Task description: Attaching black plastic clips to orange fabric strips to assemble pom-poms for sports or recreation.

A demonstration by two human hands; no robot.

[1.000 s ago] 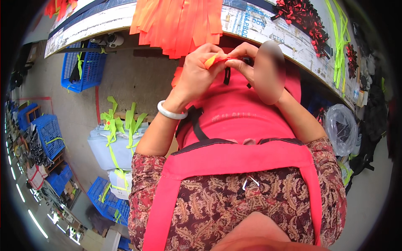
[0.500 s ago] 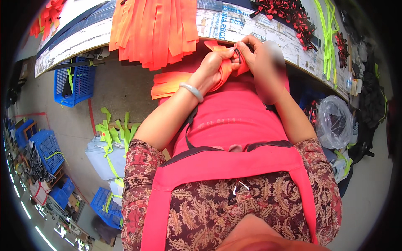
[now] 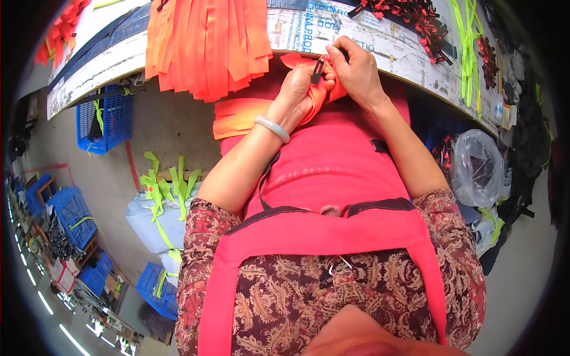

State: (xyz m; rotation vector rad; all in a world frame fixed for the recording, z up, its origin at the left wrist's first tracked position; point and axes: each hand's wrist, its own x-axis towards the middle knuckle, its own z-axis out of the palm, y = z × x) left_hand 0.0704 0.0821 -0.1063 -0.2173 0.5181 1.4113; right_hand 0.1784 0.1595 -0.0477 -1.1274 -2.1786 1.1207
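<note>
Over the pink apron on my lap, just below the table edge, my left hand [image 3: 295, 94] is closed round a bundle of orange fabric strips [image 3: 237, 116]. The strips' flat ends hang out to the left of my wrist. A small black strap piece [image 3: 318, 71] stands up by the left fingertips. My right hand [image 3: 358, 72] is close on the right, with thumb and forefinger pinched at the top of this black piece. Orange fabric also shows between the two hands. How the black piece and the fabric join is hidden by my fingers.
A thick row of orange strips [image 3: 208, 47] hangs over the table edge [image 3: 285, 44]. Small black-and-red pieces [image 3: 415, 26] and yellow-green strips [image 3: 468, 53] lie to the right. Blue crates [image 3: 110, 118] and pale wrapped bundles [image 3: 154, 219] stand at left; a clear plastic bag [image 3: 477, 169] is at right.
My right hand has moved up and a little left. The black piece now stands up by the left fingers, more plainly in view. The view has shifted slightly.
</note>
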